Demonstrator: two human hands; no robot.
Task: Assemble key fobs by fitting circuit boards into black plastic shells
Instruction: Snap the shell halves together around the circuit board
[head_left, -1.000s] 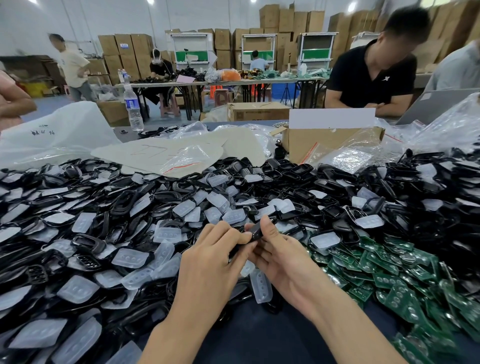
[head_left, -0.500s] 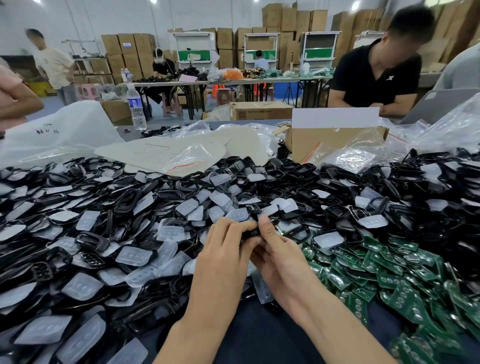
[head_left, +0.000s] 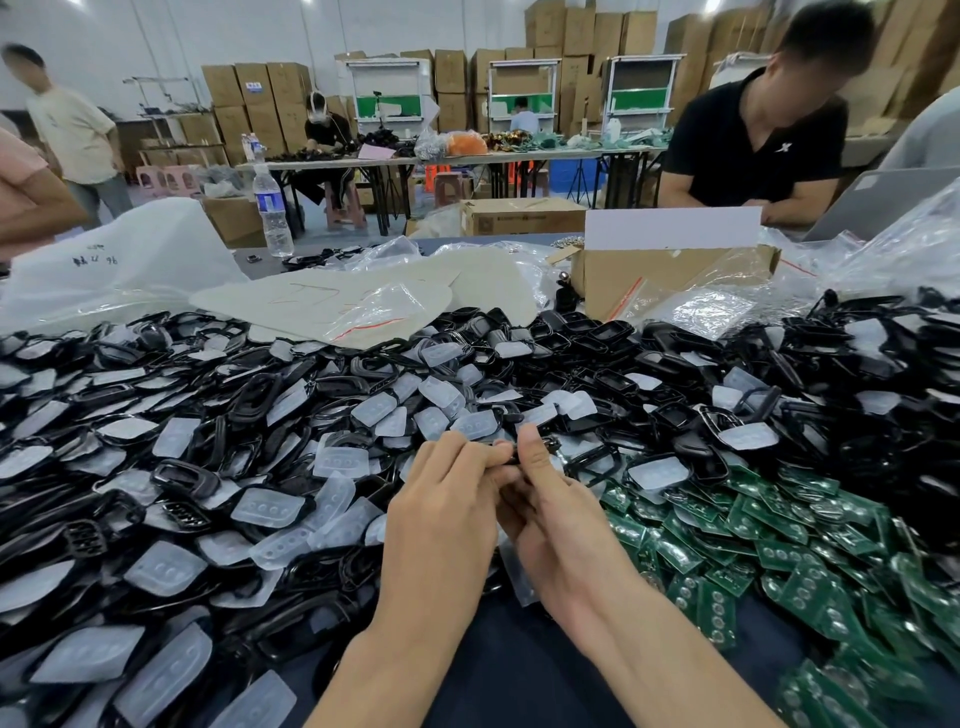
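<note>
Left hand (head_left: 441, 514) – fingers curled, thumb and fingertips pinching one black shell (head_left: 512, 458); right hand (head_left: 563, 525) – thumb upright against the same shell, fingers curled beneath it; the two hands touch at the fingertips, low over the near middle of the table (head_left: 519, 675); the shell is mostly hidden between them, so I cannot tell whether a board sits in it.
Heap of shells (head_left: 597, 358): black, loose, spread across the table from left to right.
Clear button pads (head_left: 340, 461): mixed through the heap, thickest at left.
Circuit boards (head_left: 779, 540): green, piled just right of the right hand.
Cardboard box (head_left: 670, 275): behind the heap, plastic bags (head_left: 717, 312) beside it.
Water bottle (head_left: 271, 210): upright, far left.
</note>
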